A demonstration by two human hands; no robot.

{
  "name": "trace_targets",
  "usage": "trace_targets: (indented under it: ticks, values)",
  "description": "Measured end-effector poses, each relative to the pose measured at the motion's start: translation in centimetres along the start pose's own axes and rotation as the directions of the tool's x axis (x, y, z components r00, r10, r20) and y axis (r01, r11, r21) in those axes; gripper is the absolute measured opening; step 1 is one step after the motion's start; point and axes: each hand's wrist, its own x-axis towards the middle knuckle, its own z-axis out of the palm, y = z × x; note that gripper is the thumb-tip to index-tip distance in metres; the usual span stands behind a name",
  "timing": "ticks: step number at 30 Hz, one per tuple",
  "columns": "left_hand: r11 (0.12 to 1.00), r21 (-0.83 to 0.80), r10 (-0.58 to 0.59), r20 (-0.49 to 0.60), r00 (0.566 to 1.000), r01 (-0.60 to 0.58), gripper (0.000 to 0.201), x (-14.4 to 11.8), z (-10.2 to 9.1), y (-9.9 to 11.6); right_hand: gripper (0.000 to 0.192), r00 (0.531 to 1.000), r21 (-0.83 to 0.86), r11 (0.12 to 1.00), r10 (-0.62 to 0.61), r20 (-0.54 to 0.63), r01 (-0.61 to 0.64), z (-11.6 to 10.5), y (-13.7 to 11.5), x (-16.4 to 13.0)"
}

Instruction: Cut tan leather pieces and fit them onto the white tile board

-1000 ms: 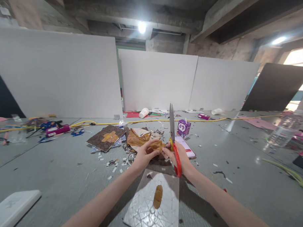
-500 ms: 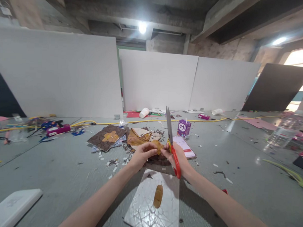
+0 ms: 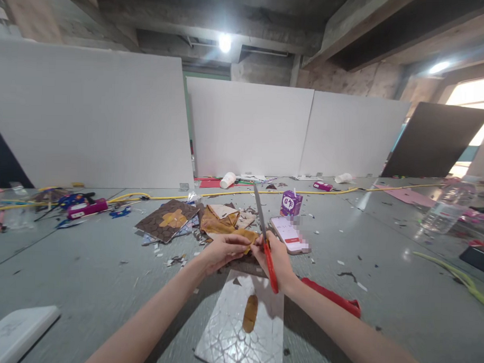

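while the left hand (image 3: 222, 252) pinches the mustard fabric scrap (image 3: 248, 238) between thumb and fingers, the right hand (image 3: 278, 257) closes narrowly on its other edge, also carrying the red-handled scissors (image 3: 271, 270), blades up. the scrap sits just beyond the white patterned board (image 3: 236, 340). compared with a second ago, the scissors lean further left.
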Motion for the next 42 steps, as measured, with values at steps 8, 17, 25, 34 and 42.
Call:
trace_targets:
  ticks: [8, 17, 25, 34, 42]
  values:
    - [0.994, -0.078, 0.072, 0.007, 0.997, -0.071, 0.017, 0.1, 0.2, 0.1, 0.01, 1.0, -0.04, 0.999, -0.018, -0.02, 0.017, -0.1, -0.3, -0.4]
    - [0.971, 0.157, 0.19, -0.063, 0.98, -0.178, 0.021, -0.3, 1.0, 0.5, 0.012, 0.999, 0.145, 0.989, 0.031, -0.03, -0.026, 0.3, 0.4, -0.1]
    - [0.902, 0.336, 0.317, -0.095, 0.943, -0.27, 0.026, -0.2, 0.9, 0.4, 0.018, 0.997, 0.142, 0.988, 0.068, -0.041, -0.062, -0.4, -0.5, 0.2]
    - [0.849, 0.403, 0.384, -0.025, 0.923, -0.342, 0.027, -0.3, 1.0, 0.8, 0.02, 0.997, 0.221, 0.972, 0.075, 0.025, -0.079, -0.8, -0.1, 0.7]
    - [0.801, 0.466, 0.522, -0.234, 0.82, -0.376, 0.029, 0.1, -0.4, 1.9, 0.03, 0.917, 0.138, 0.98, 0.078, 0.392, -0.143, -3.8, -2.6, 1.6]
